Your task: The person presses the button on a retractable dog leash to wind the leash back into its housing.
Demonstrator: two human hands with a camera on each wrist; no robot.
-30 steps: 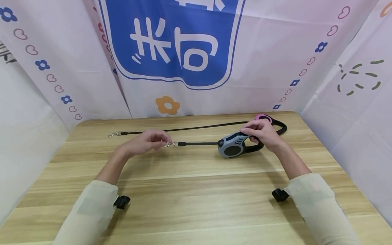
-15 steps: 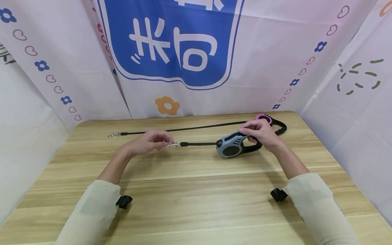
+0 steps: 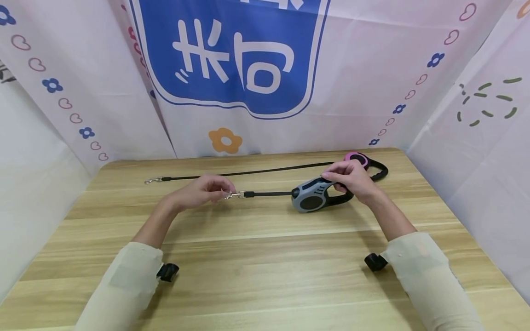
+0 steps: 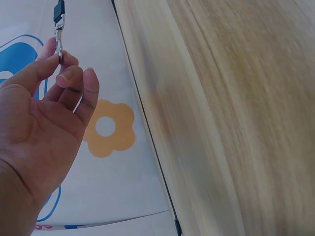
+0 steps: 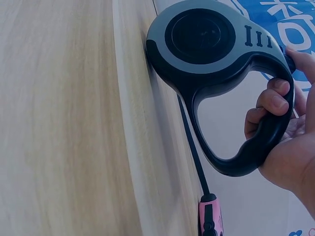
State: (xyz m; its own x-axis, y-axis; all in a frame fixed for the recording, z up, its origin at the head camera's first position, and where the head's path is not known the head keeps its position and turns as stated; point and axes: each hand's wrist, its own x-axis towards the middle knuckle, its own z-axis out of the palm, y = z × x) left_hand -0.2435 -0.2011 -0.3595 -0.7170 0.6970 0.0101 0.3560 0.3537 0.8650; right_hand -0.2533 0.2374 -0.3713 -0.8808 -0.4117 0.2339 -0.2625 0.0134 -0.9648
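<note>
A retractable dog leash point(image 3: 311, 202) with a grey-blue case and black handle is in my right hand point(image 3: 356, 180). In the right wrist view, the fingers of that hand curl round the black handle point(image 5: 263, 142), and the thumb lies by the button on top. A short length of black strap point(image 3: 271, 194) stretches from the case to a silver metal clip point(image 3: 235, 195). My left hand point(image 3: 203, 191) pinches the end of this clip between thumb and fingertips, as the left wrist view also shows.
Behind, on the wooden table point(image 3: 256, 276), lies a second leash with a pink case point(image 3: 357, 159). Its black cord point(image 3: 265, 170) runs left to a metal clip point(image 3: 153, 180). A printed white cloth point(image 3: 290, 133) hangs at the table's back edge.
Over the last second the left hand has shifted slightly right with the clip. The grey-blue leash has shifted slightly left with the right hand. Both grips are kept.
</note>
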